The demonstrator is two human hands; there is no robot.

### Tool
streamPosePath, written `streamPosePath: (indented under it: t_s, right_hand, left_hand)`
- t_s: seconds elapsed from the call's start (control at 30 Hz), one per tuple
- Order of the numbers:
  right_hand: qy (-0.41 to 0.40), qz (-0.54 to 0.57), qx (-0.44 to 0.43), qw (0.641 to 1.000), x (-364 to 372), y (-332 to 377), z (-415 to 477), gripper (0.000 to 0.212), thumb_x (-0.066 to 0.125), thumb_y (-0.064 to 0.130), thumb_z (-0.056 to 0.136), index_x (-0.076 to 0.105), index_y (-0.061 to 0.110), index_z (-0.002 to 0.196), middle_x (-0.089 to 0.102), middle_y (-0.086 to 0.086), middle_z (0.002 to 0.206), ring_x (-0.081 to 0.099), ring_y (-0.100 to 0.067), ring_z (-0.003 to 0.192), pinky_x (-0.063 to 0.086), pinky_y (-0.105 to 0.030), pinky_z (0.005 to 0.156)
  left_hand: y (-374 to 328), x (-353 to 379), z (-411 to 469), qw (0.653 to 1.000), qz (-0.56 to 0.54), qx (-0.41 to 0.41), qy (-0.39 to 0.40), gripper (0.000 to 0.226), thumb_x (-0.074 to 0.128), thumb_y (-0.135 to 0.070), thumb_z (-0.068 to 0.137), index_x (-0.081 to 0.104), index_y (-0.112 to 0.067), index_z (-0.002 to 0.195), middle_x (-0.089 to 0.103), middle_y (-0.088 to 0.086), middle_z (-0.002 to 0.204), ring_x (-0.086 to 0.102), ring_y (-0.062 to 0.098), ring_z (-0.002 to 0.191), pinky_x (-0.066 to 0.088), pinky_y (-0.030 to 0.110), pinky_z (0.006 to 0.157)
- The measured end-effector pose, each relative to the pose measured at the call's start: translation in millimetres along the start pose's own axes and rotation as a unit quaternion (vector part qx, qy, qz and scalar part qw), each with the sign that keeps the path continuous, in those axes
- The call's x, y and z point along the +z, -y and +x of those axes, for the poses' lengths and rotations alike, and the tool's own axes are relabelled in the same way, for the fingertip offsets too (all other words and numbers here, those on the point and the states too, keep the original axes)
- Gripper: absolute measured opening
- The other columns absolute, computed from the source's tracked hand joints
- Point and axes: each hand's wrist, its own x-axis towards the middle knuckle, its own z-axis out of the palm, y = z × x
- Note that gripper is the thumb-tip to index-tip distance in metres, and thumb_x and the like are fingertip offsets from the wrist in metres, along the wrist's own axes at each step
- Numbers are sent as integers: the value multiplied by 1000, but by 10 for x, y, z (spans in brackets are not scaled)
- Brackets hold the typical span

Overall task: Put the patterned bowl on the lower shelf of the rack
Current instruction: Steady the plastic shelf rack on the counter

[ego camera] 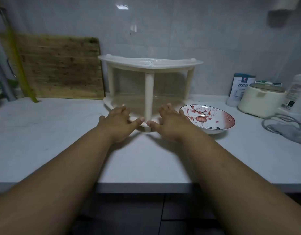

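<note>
A cream two-tier corner rack (149, 62) stands on the white counter against the tiled wall. Nothing lies on the visible part of its lower shelf (127, 102). The patterned bowl (212, 117), white with red blossoms and a lantern, sits on the counter just right of the rack. My left hand (119, 122) and my right hand (170, 122) are stretched out flat, fingers apart, at the front edge of the lower shelf, one on each side of the front post (149, 97). Both hands hold nothing. My right hand is just left of the bowl's rim.
A wooden cutting board (61, 67) leans on the wall at left. A cream rice cooker (263, 100), a blue-and-white packet (241, 87), another white appliance (297, 95) and a grey cable (282, 126) crowd the right side. The counter's front edge (146, 185) runs below my forearms.
</note>
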Motion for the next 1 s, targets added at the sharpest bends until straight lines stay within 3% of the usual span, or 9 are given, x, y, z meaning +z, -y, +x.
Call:
streamPosePath:
  t_s: [0.53,1.0]
  right_hand:
    - [26,-22,14,999,12,6,22,99,25,82,93,19,14,165,9,-2,176,-6,-17,160,-2,-58,125]
    - [3,-17,14,1000,3,-41,-19,88,33,72,98,24,14,163,14,-4,175,0,-19,161,7,-53,126]
  left_hand:
    - [89,25,22,1000,15,-6,1,94,33,-86,92,29,-28,166,27,0,174,19,22,159,26,60,118]
    - [299,159,-7,998,16,-56,10,91,28,-83,95,21,-29,168,20,1,176,15,25,160,25,61,118]
